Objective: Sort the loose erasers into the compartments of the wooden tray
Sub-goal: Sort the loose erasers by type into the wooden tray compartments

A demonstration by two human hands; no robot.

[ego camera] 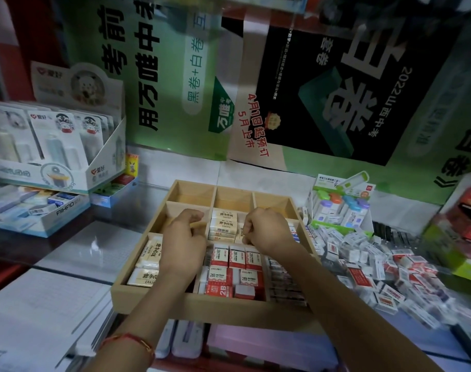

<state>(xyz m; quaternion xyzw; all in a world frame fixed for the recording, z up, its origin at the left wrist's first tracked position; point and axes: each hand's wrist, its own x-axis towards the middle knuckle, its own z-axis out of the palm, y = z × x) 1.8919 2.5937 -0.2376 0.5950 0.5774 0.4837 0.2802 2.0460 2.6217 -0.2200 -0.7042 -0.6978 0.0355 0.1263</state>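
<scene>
Wooden tray [229,307] lies mid-frame; loose erasers [376,264] heap at right. Left hand [183,237] and right hand [266,229] curl over its middle row, grip unclear. Probably light, firm blocks: pinch long sides.

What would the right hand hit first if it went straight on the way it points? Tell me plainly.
The right hand points away and leftward across the wooden tray. Going straight on, it would likely first meet the cream erasers stacked in the centre compartment, just ahead of it. Its height above them is unclear.
</scene>
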